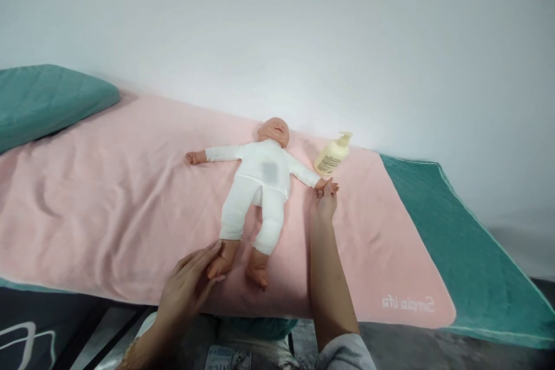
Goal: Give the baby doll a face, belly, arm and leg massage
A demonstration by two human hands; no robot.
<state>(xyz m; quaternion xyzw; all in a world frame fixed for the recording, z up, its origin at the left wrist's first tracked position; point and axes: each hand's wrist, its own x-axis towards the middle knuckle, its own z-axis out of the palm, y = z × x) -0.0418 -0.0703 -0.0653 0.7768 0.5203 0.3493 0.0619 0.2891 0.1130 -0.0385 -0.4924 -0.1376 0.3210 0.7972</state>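
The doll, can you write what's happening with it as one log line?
doll: face up on pink blanket | left hand: touching doll's foot | right hand: holding doll's hand | pump bottle: near right hand

The doll point(265, 169) lies on a blanket point(130, 202).

A bedroom-like setting is suggested by the pink blanket point(143, 196) laid over a green quilted cover point(459, 243), by the green cushion point(56, 98) placed at the left, and by the plain pale wall point(277, 29) behind.
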